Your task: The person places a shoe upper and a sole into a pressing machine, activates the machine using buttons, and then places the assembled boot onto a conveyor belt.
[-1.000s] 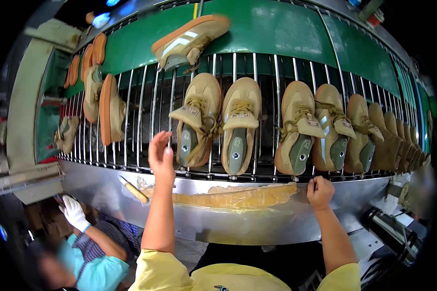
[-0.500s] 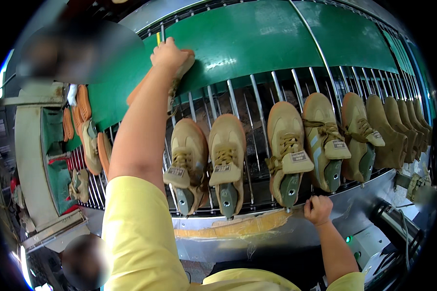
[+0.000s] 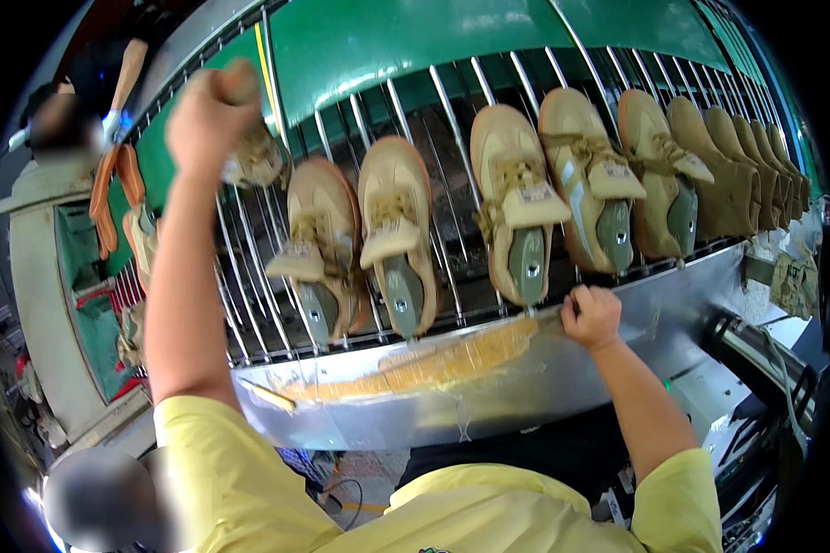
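My left hand reaches far out to the left, fingers closed around a tan lace-up shoe. The hand is smeared by motion and hides part of that shoe, which is over the metal rods beside the green sheet. My right hand is a loose fist at the near metal edge, with nothing visible in it. Just beyond it stands a tan shoe with a loose tongue and a green insert in its heel opening. Two similar shoes, a left one and a right one, lean on the rods between my arms.
More shoes and plain tan uppers continue to the right. A green sheet lies behind the rods. Orange soles are at the left, near a co-worker's gloved hand. Black machinery stands at the lower right.
My left hand has swung left with the shoe, off the green sheet and over the rods. The whole view has shifted, so the row sits higher. My right fist stays at the metal edge.
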`<state>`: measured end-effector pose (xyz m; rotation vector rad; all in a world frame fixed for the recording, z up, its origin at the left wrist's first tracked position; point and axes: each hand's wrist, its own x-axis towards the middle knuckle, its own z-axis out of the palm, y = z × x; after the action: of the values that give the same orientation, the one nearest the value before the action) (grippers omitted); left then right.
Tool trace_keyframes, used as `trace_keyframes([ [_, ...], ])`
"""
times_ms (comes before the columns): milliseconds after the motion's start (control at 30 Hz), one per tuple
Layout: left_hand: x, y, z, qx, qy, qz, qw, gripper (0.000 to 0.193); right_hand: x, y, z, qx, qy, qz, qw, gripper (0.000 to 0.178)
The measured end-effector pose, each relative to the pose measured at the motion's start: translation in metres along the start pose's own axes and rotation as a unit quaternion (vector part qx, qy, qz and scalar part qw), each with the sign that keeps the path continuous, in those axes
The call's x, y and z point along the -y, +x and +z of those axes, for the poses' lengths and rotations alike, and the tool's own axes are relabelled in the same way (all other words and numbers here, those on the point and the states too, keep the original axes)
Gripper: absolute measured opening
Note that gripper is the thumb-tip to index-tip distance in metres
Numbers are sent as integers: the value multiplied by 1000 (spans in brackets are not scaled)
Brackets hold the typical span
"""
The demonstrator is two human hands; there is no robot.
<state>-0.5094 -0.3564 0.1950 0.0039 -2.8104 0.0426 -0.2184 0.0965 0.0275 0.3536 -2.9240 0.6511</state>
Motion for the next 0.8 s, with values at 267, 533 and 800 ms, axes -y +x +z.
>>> trace_keyframes([
  [267, 20, -132, -140, -313, -274, -141, 898, 62, 8, -5, 0, -19, -8, -18, 1000, 14],
  [533, -30, -305, -260, -439, -381, 27, 813, 46, 7, -26, 11, -76, 19, -32, 996, 12],
  [800, -148, -405, -230, 11, -746, -165, 645, 47, 201, -172, -106, 246, 915, 196, 252, 53],
])
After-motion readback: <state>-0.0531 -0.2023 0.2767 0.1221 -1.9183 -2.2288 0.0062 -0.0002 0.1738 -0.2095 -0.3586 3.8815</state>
